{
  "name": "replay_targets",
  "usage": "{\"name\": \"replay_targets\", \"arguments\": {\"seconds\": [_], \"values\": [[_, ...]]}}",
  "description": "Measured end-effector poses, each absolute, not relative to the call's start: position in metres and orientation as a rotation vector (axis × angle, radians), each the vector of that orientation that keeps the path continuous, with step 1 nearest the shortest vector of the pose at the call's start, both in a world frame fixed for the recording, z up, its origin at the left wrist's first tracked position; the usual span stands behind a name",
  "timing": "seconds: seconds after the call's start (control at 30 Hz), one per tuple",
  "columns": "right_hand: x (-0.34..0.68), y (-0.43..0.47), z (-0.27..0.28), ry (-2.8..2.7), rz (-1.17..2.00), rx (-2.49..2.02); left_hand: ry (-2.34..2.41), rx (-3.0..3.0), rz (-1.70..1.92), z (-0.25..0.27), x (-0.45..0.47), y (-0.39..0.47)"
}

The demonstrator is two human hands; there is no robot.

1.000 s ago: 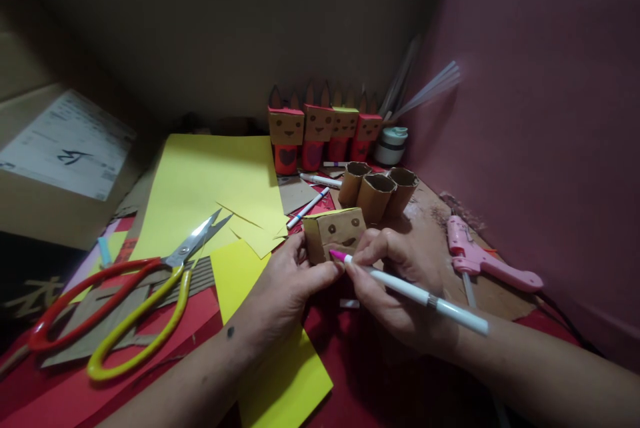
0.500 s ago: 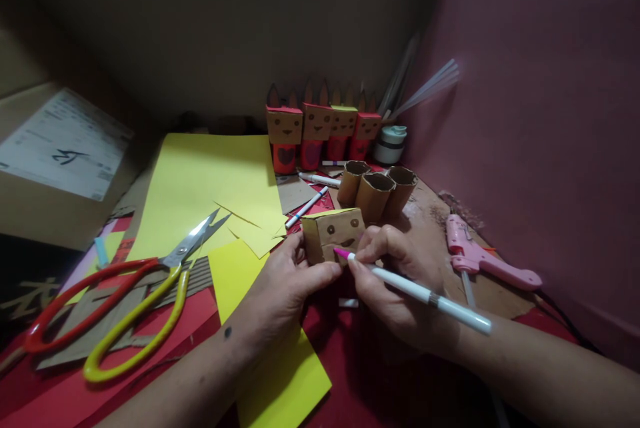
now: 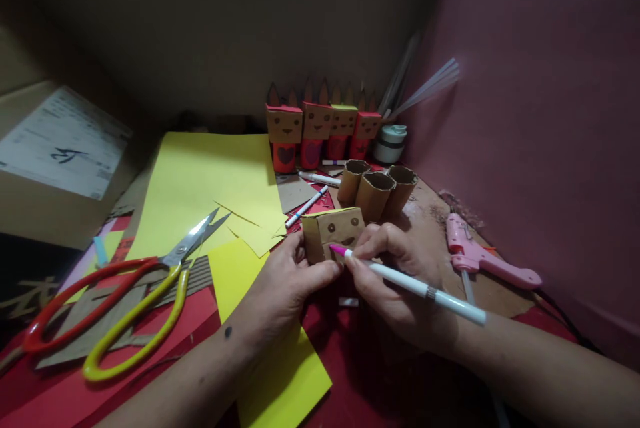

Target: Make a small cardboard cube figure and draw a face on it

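Observation:
My left hand (image 3: pixel 287 281) is closed on a small cardboard box (image 3: pixel 320 225) with a drawn face: two round eyes and a dark mouth, partly covered by my fingers. A strip of yellow shows along its top edge. Between the fingers of my right hand (image 3: pixel 395 275) is a white marker (image 3: pixel 413 285) with a pink tip. That tip touches or nearly touches the front of the box, below the left eye. Just behind the box stand three brown cardboard tubes (image 3: pixel 375 191).
Large scissors (image 3: pixel 183 255) lie open at left, beside yellow paper (image 3: pixel 210 175). Several finished box-headed figures (image 3: pixel 285 125) stand at the back near a pale jar (image 3: pixel 391 143). A pink glue gun (image 3: pixel 480 258) with its cord rests at right. A cardboard carton (image 3: pixel 50 201) borders the left side.
The marker's pink tip has shifted slightly left and up across the front of the box, my right hand moving with it. The left hand and the box hold nearly still.

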State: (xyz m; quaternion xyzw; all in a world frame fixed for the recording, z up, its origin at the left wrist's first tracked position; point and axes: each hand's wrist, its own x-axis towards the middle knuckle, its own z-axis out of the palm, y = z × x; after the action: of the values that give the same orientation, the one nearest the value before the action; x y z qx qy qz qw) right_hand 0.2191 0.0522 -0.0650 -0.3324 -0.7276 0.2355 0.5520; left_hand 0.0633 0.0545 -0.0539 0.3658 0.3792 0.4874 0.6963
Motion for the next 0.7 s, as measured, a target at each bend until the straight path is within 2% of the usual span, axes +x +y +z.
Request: {"name": "replay_targets", "arguments": {"seconds": [0.37, 0.7], "values": [[0.2216, 0.0519, -0.0641, -1.740, 0.476, -0.806, 0.815, 0.809, 1.070, -0.0539, 0.0616, 0.0551], [0.2217, 0.0498, -0.0610, -1.739, 0.570, -0.797, 0.814, 0.847, 1.046, -0.0537, 0.0615, 0.0559]]}}
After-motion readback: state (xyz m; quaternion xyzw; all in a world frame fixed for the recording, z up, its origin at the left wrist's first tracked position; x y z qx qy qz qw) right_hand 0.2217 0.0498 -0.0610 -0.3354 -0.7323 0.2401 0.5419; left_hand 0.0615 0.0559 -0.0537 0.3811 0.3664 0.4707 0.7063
